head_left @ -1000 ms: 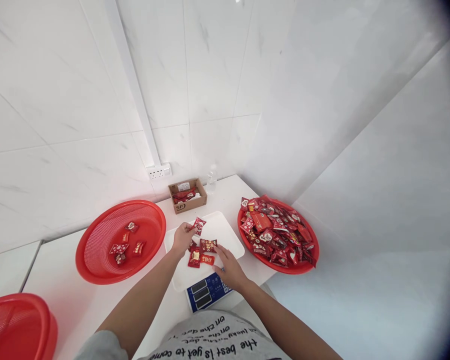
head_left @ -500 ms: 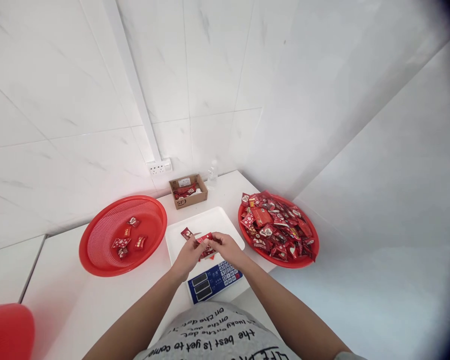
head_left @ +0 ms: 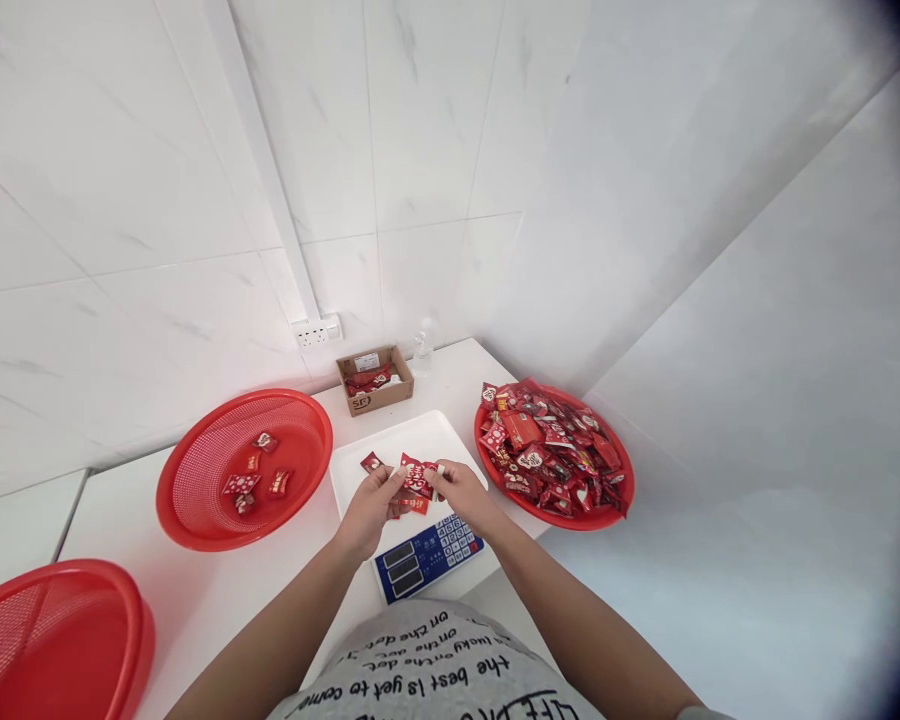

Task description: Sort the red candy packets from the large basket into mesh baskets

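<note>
A red candy packet with white print is stretched between my two hands, above the white pan of a digital scale. My left hand pinches its left end and my right hand pinches its right end. Below the hands, other red packets rest on the scale pan, partly hidden by the fingers. One small dark red packet lies on the pan just beyond my left hand. The blue keypad panel of the scale faces me.
To the right stands a red basket heaped with wrapped candies. A red basket at left holds several packets. Another red basket is at lower left. Behind the scale are a cardboard box with packets and a clear bottle.
The packet in my hands has turned to show its printed face, and my hands have spread slightly apart. The red basket at lower left has come further into view.
</note>
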A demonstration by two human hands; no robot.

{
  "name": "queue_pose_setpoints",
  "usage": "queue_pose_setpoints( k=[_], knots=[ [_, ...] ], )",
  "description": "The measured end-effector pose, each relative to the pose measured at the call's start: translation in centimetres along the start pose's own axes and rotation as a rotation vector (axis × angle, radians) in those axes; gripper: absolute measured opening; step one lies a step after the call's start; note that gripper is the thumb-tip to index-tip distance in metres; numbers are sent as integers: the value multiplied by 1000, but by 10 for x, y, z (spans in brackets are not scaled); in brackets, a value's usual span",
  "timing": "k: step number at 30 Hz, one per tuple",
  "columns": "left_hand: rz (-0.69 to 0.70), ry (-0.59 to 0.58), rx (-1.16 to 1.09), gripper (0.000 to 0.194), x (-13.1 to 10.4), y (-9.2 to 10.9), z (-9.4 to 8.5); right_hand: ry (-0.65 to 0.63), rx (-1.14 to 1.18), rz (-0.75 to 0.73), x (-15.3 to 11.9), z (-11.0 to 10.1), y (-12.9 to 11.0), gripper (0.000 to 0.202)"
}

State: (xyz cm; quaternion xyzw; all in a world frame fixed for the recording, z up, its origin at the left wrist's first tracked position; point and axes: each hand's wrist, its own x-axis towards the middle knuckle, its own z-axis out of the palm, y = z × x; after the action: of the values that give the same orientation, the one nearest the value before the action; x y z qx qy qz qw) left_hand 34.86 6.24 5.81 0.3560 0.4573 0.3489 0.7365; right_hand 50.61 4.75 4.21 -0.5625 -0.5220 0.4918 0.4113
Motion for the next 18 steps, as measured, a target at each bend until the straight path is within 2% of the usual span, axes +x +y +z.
queue_pose_setpoints(
  k=[6,14,18],
  knots=[
    [16,-9,-21,36,3,1,-3,-85,139,73,-2,-3,-8,36],
    [-12,45,-115,30,4,-1,-3,-83,224,107,0,0,-13,38],
    [-73,-24,-50,31,-1,8,0,-63,228,118,0,-1,-15,38]
  ],
)
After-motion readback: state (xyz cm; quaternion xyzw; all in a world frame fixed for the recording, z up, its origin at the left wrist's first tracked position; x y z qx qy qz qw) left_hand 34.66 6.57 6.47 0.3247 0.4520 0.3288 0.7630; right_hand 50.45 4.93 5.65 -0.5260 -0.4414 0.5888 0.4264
